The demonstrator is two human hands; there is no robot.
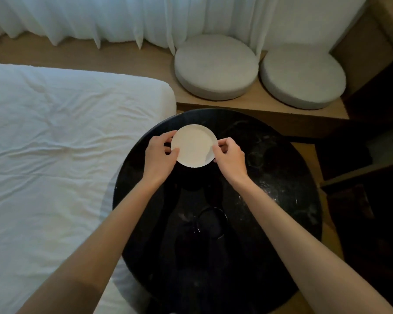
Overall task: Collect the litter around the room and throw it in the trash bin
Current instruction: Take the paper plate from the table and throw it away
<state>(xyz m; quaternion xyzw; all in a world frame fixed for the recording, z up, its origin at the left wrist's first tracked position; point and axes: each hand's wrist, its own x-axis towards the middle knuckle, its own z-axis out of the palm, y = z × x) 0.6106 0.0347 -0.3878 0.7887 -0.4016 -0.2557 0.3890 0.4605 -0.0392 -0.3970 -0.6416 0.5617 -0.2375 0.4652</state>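
Both arms outstretched; left hand (160, 152), right hand (230, 158) pinch paper plate (194, 145) edges.

A bedroom, likely in a hotel: a white-sheeted bed (61, 155) at nine o'clock, sheer curtains (123, 17) at twelve, two round cushions (216, 64) (on a wooden ledge) at one, a round black tabletop (281, 189) centre.

The left hand (160, 155) and the right hand (230, 158) cover both side edges of the paper plate (193, 145), and the fingers under it are hidden. You cannot tell if the plate sits on the black table (281, 177) or is off it. A round shape (211, 223) on the table is too dark to name. The bed (55, 143) runs off the left edge, the curtain (100, 17) off the top.
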